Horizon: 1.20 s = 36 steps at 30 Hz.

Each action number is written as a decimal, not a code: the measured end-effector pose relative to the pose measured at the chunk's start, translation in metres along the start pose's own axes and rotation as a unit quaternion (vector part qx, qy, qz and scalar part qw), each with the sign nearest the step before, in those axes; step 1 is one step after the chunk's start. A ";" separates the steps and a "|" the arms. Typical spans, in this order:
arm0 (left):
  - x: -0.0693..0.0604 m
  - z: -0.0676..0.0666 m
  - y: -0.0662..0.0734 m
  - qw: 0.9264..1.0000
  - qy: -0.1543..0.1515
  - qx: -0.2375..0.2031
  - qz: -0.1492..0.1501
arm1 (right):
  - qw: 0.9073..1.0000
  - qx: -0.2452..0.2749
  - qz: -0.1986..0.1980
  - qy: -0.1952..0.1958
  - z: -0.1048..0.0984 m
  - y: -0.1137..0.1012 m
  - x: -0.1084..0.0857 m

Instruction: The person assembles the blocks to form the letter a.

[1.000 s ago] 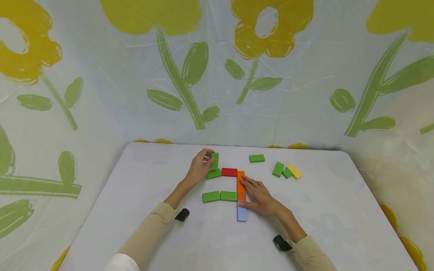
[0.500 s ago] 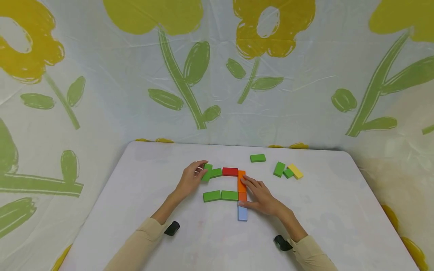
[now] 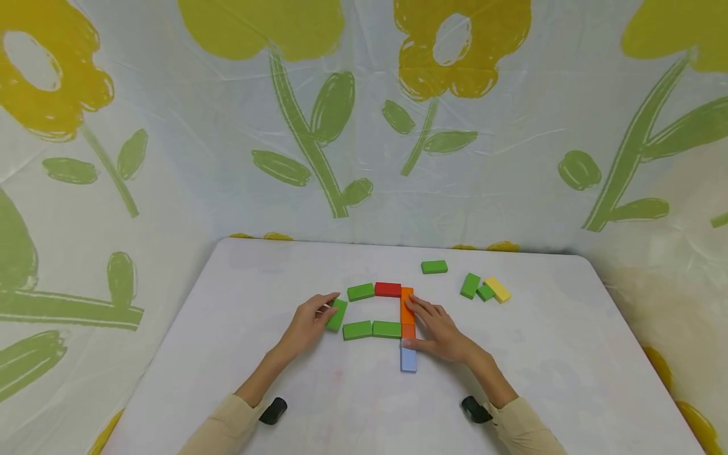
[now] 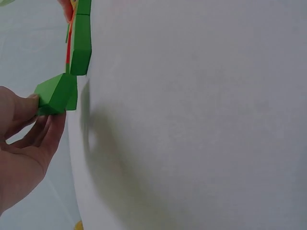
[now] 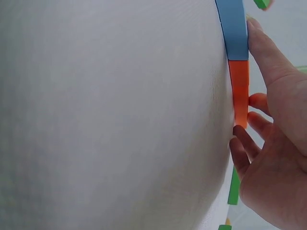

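My left hand (image 3: 306, 325) pinches a green rectangular block (image 3: 337, 315) between thumb and fingers, just left of the block arrangement. In the left wrist view that green block (image 4: 55, 94) is tilted in the fingertips. My right hand (image 3: 443, 335) rests with fairly straight fingers along the right column: a long orange block (image 3: 406, 313), a short orange block (image 3: 408, 331) and a light blue block (image 3: 408, 360). Two green blocks (image 3: 357, 330) run left from the short orange one. A red block (image 3: 388, 289) and another green block (image 3: 361, 292) form the upper row.
Toward the back right lie a lone green block (image 3: 435, 266), a green block (image 3: 470, 285), a small green block (image 3: 485, 292) and a yellow block (image 3: 498, 289). All sit on a white table (image 3: 364, 411) before a flower-patterned cloth (image 3: 489, 202).
My left hand has carried the green block from behind the upper row, leftward and toward me, to the arrangement's left side. The right hand stays in place.
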<state>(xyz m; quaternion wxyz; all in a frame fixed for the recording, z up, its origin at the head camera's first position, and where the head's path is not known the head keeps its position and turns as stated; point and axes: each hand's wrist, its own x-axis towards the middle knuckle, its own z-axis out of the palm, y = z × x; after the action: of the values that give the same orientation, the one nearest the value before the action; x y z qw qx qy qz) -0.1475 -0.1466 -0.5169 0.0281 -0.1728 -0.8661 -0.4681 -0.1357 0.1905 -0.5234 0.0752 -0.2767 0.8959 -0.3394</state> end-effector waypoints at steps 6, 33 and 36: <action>-0.015 0.000 -0.002 1.000 -0.008 0.010 -0.011 | 1.000 0.003 0.007 -0.004 0.001 0.001 0.000; -0.041 0.007 0.002 0.998 -0.035 0.036 -0.045 | 1.000 0.001 0.023 -0.009 0.001 -0.001 0.000; -0.041 0.007 0.003 0.998 -0.032 0.038 -0.047 | 1.000 0.002 0.022 -0.010 0.000 -0.001 0.000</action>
<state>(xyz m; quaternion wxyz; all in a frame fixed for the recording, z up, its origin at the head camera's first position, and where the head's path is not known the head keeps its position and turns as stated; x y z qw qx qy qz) -0.1073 -0.1499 -0.5268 -0.0158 -0.1454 -0.8909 -0.4301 -0.1350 0.1897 -0.5232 0.0924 -0.2601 0.9003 -0.3366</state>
